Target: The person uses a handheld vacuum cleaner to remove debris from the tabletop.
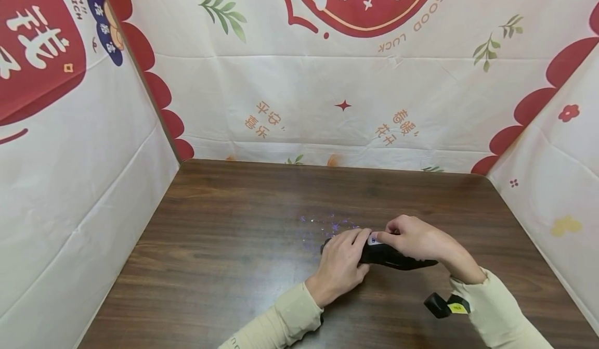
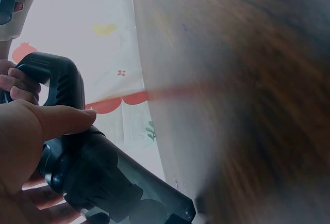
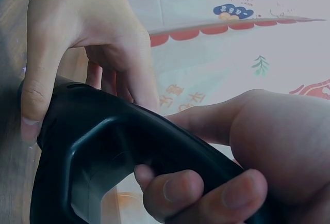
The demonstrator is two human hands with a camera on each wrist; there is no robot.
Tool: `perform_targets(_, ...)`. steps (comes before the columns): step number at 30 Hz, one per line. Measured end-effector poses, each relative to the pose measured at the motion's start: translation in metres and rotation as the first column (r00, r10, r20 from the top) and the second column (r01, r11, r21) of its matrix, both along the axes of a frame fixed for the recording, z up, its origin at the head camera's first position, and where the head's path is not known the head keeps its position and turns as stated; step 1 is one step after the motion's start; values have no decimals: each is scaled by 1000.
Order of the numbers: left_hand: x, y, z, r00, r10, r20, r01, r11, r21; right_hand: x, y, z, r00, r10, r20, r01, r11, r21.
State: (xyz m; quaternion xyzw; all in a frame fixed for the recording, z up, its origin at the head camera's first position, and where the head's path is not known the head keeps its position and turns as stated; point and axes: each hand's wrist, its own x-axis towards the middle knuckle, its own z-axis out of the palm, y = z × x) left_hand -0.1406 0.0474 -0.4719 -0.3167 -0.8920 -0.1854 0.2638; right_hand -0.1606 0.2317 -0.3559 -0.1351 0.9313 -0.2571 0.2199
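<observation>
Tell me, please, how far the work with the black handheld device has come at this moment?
Done: nothing finished shows; purple specks lie scattered on the wooden table. In hand: the right hand grips the handle of the black handheld device, and the left hand holds its front end. Left: the device is not released, the specks remain.

Worktop (image 1: 224,234): dark brown wood-grain surface, lying between printed cloth screens. Lying on it: a black handheld device (image 1: 390,258) near the front right, and a scatter of purple specks (image 1: 329,224) just beside it.
</observation>
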Motion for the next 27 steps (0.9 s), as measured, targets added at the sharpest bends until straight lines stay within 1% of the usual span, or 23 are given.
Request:
perform_targets(6, 1, -2, 0, 1000, 0, 10, 0, 1000, -2, 0, -2, -1, 1000, 1, 7, -1, 1000, 3)
perform_targets(15, 2, -3, 0, 1000, -2, -4, 2, 1000, -9, 1, -2, -1, 1000, 18, -11, -18, 1000, -7)
perform_targets(27, 4, -5, 1, 1000, 11, -8, -11, 1000, -24, 1, -4, -3, 1000, 20, 0, -20, 1000, -22)
